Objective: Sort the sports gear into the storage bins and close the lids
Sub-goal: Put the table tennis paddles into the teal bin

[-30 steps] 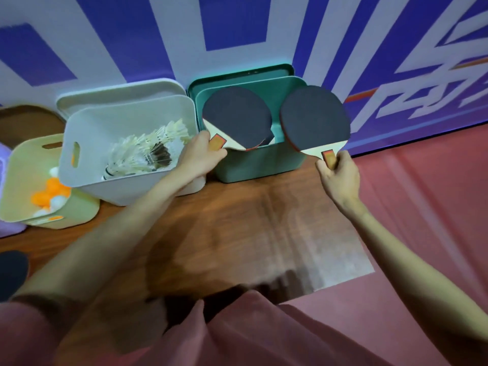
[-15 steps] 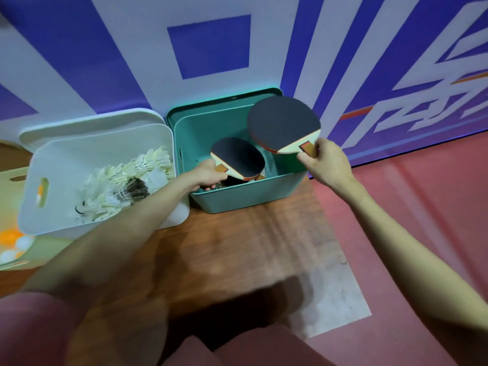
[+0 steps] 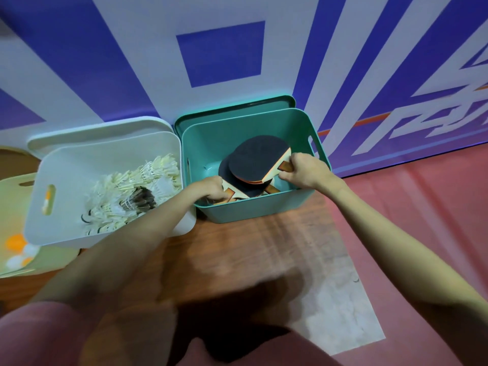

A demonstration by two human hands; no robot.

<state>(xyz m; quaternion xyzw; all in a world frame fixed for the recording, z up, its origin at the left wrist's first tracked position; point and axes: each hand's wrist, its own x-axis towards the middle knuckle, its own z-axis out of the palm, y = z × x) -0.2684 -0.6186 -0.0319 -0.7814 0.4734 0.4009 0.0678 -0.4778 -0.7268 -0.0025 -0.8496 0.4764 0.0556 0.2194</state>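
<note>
Both our hands are down inside the teal bin [image 3: 245, 210]. Our right hand [image 3: 306, 171] grips the handle of the top paddle [image 3: 257, 159], blade stretching left of our fist. Our left hand [image 3: 211, 187] curls round the lower paddle [image 3: 237, 191] handle, underneath it.

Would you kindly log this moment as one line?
left hand: grips lower paddle | right hand: grips top paddle | both inside green bin | lids off
</note>
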